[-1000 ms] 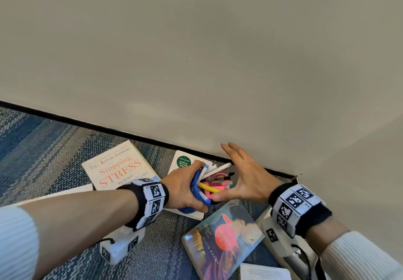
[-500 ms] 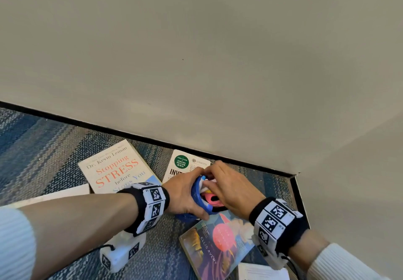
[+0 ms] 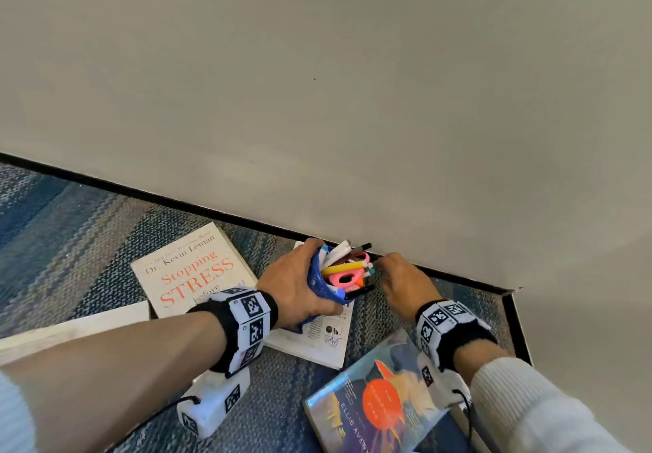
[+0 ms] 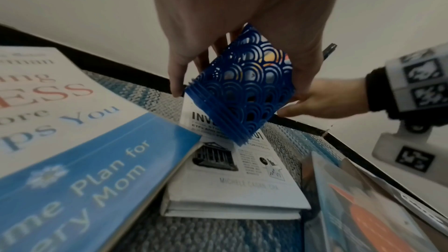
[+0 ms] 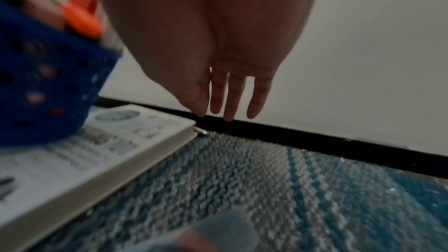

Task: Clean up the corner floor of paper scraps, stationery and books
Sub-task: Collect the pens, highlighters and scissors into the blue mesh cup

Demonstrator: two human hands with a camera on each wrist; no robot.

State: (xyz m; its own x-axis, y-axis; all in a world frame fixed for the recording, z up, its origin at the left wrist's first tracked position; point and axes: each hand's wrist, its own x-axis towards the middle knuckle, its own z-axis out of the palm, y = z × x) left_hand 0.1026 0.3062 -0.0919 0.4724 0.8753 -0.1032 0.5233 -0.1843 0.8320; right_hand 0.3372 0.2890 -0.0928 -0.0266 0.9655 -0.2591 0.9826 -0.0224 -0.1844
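Head view. Item: blue pen holder [image 3: 323,281], filled with pens, a yellow pencil [image 3: 342,269] and pink scissors [image 3: 347,278]; it is held tilted above the white book [image 3: 317,339], near the black baseboard [image 3: 458,276] in the corner. It is gripped by the left hand [image 3: 296,285], fingers and thumb curled round its patterned wall, as is confirmed in the left wrist view.

Change noted: a moment ago the right hand [image 3: 402,285] was laid over the holder's mouth; it has now been drawn away to the carpet [image 3: 88,240] beside the baseboard, fingers straight, close together and pointing down, nothing held. A small pale object on the carpet at the white book's corner appears in the right wrist view; its nature cannot be told.

Reading: the loose stationery is judged nearly gathered. Books remain to be collected: the stress book [image 3: 190,272], the colourful book [image 3: 381,403], the white book.
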